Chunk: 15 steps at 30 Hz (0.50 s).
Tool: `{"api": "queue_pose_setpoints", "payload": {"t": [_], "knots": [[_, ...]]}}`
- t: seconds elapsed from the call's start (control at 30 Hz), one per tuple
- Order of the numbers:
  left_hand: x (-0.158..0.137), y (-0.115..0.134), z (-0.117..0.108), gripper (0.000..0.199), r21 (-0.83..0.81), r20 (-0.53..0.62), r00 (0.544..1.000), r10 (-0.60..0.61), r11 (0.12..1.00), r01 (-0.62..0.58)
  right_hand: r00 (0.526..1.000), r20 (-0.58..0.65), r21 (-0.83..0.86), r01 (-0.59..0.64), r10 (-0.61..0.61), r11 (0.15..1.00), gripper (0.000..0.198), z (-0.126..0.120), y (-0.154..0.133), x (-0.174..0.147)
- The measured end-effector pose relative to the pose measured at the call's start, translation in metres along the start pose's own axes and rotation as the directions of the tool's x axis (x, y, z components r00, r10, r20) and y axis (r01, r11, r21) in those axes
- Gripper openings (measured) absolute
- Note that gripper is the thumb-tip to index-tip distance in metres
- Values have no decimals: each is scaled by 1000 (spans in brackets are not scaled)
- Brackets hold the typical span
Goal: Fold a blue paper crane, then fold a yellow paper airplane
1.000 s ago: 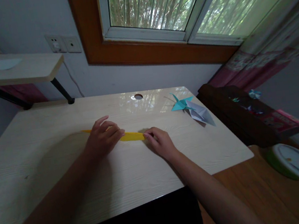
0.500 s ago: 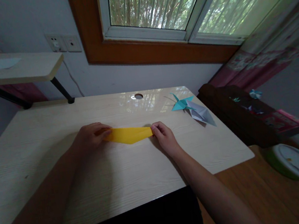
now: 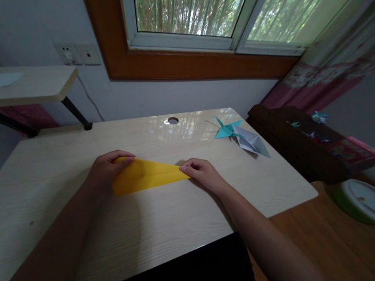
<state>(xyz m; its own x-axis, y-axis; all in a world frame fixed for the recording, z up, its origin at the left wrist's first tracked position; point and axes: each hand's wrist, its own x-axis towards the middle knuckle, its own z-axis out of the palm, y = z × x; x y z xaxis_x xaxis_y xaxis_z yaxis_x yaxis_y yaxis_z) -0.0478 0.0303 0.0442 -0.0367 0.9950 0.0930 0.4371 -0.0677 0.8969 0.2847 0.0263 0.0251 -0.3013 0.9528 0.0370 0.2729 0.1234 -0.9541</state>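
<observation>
A sheet of folded yellow paper [image 3: 147, 176] stretches between my two hands, just over the desk. It is wide at its left end and narrows to the right. My left hand [image 3: 109, 167] pinches its upper left part, thumb in front, and hides some of that edge. The narrow right end sits between the thumb and fingers of my right hand [image 3: 199, 171]. Farther right on the desk lie a teal origami bird [image 3: 227, 130] and a grey-white folded paper piece [image 3: 251, 141], which touch or overlap.
The pale wooden desk [image 3: 171, 222] has a round cable hole [image 3: 173, 120] near its back edge. A raised shelf [image 3: 36, 85] on black legs stands at the left. Beyond the right edge are a dark cabinet [image 3: 286, 145] and a green-and-white round bin [image 3: 374, 205].
The yellow paper has turned from a slim strip into a wider wedge, its left end now reaching lower. My left hand has risen slightly; my right hand has shifted left and down.
</observation>
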Motion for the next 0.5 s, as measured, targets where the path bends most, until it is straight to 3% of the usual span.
{"api": "queue_pose_setpoints", "payload": {"t": [0.1,0.2,0.37,0.43,0.5], "knots": [[3,-5,3,34,-45,-29,999,-15,999,14,1000,19,-15,-11,12,1000,26,0,0,1],[8,-11,6,43,-158,-134,990,-38,987,16,999,-27,53,-23,24,998,26,-1,2,4],[19,-21,13,51,-406,-347,924,-163,914,9,988,-73,263,-112,135,958,30,-2,8,9],[20,-21,17,47,-475,-342,917,-207,880,22,983,-51,369,-145,176,918,32,1,8,10],[16,-17,23,40,-487,-228,953,-200,871,67,975,-10,468,-190,220,863,35,7,5,11]]}}
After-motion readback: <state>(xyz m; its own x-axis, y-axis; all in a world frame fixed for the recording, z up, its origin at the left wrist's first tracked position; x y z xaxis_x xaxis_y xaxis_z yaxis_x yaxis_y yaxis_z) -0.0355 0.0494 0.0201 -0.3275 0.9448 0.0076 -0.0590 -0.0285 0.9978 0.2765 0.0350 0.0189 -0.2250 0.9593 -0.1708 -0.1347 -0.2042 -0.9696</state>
